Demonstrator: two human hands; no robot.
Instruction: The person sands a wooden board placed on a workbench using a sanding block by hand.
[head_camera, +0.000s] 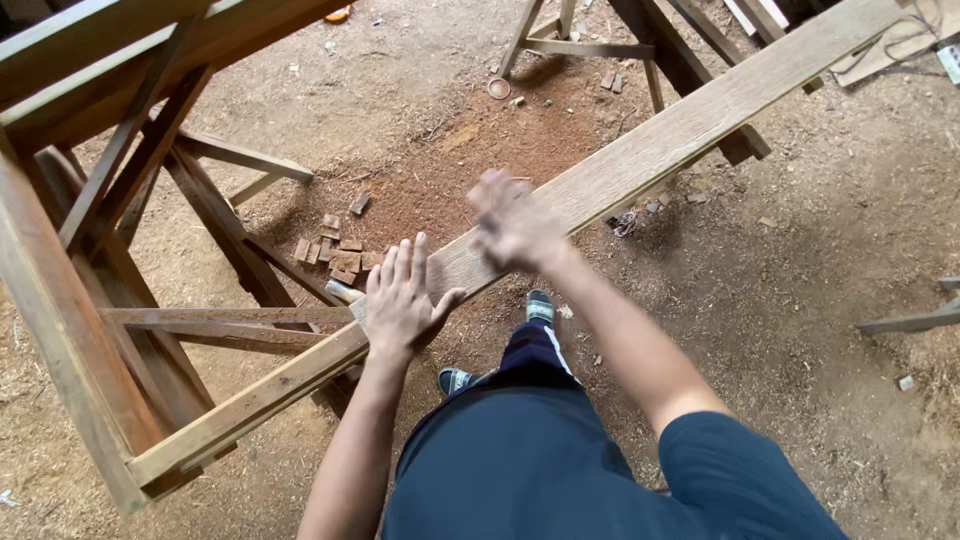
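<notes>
A long wooden plank (690, 120) runs from the upper right down to the middle, its near end resting on the rail of a wooden frame (250, 400). My left hand (402, 298) lies flat, fingers spread, on the plank's near end. My right hand (515, 225) is blurred with motion just over the plank a little farther along; it holds nothing that I can see. My dark trousers and shoes (538, 306) show below the plank.
A large wooden trestle frame (90, 250) fills the left side. Small wood offcuts (335, 250) lie on the sawdust-covered dirt floor. Another trestle (590, 45) supports the plank at the top. A wooden piece (915, 320) juts in at right.
</notes>
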